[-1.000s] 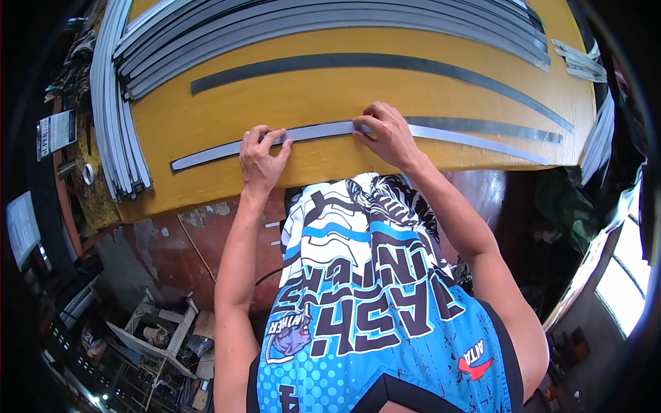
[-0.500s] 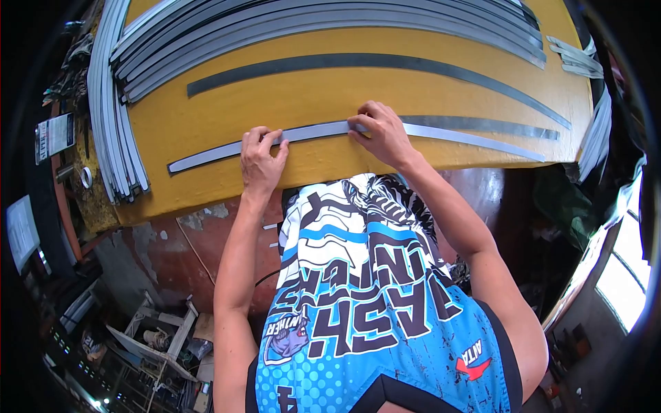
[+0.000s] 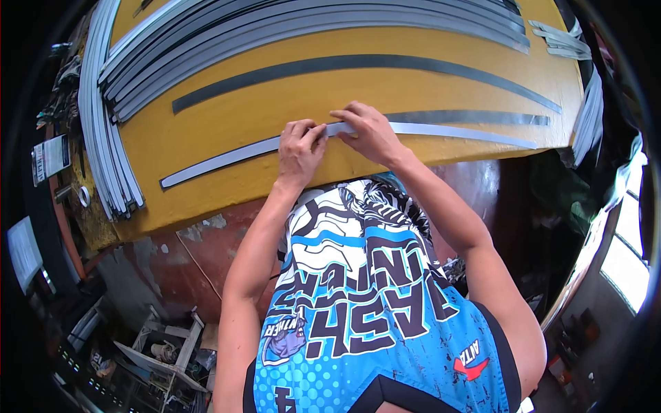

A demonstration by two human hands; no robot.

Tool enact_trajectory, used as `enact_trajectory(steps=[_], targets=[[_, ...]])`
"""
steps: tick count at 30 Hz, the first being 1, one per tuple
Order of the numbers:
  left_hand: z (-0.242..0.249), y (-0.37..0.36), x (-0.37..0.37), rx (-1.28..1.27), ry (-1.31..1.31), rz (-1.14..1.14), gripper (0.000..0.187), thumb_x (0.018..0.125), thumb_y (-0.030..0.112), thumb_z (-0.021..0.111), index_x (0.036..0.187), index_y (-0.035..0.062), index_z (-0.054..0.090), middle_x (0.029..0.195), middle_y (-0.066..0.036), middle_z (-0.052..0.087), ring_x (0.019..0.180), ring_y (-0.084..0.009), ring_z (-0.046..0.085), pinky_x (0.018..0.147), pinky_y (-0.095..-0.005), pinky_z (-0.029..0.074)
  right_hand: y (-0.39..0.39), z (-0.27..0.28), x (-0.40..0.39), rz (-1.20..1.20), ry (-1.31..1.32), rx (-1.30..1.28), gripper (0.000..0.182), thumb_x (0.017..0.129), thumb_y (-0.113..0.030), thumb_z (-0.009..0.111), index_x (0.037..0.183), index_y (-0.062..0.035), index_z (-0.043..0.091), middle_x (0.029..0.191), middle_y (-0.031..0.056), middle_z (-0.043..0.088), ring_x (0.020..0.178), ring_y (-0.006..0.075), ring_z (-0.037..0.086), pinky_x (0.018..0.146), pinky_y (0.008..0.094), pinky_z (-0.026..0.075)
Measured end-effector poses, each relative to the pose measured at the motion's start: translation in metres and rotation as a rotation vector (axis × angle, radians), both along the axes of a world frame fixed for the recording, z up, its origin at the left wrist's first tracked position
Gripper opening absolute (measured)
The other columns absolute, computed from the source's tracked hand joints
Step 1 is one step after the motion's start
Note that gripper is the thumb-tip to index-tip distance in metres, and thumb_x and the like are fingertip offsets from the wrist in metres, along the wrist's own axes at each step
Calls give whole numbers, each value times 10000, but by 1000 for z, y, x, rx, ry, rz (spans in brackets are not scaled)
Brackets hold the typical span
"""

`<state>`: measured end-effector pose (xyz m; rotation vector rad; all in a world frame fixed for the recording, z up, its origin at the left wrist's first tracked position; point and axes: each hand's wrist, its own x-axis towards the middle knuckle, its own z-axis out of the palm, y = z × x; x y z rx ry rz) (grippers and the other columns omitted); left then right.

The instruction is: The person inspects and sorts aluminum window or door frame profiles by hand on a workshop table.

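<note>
A light grey strip lies over a dark strip along the near part of the yellow table. My left hand has its thumb and fingers pinched on the light strip near its middle. Just to the right, my right hand grips the same strip between thumb and fingers. Left of my hands, the light strip sits on the dark one with a thin dark edge showing; to the right the two spread apart. Another dark strip lies farther back.
Many grey strips are layered at the back of the yellow table. A bundle of long strips hangs over its left side, and pale strips drape off the right edge. A wooden frame stands on the floor.
My left hand has moved right along the strip, close to my right hand. My right hand has shifted slightly left. The whole view has tilted and shifted a little.
</note>
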<state>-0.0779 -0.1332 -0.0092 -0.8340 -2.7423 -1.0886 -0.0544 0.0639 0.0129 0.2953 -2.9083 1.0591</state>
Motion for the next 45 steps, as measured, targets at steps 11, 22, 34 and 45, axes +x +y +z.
enact_trajectory(steps=[11, 22, 34, 45], targets=[[8, 5, -2, -15, -68, 38, 165, 777, 122, 754, 927, 54, 744, 970, -82, 652, 940, -270, 589, 843, -393, 491, 84, 19, 17, -3, -174, 115, 216, 808, -202, 774, 977, -94, 694, 972, 78, 629, 922, 298, 626, 797, 402, 509], [12, 6, -2, -44, -55, 36, 174, 783, 112, 768, 946, 54, 753, 964, -99, 637, 919, -261, 579, 810, -367, 497, 90, 4, 19, 24, -20, 143, 191, 804, -177, 771, 965, -111, 693, 994, 83, 610, 933, 277, 613, 829, 396, 493], [8, 5, -1, -42, -78, 40, 159, 782, 119, 758, 934, 75, 741, 959, -80, 626, 928, -266, 575, 825, -392, 480, 89, 3, 22, 3, -27, 133, 191, 809, -186, 770, 978, -125, 702, 1021, 80, 601, 960, 269, 602, 850, 387, 484], [16, 20, 5, -125, -31, -5, 192, 812, 59, 715, 997, 10, 727, 1010, -123, 633, 969, -293, 587, 845, -387, 500, 86, -5, 23, -30, 22, 91, 185, 776, -198, 769, 937, -115, 730, 987, 65, 605, 932, 246, 591, 816, 373, 458]])
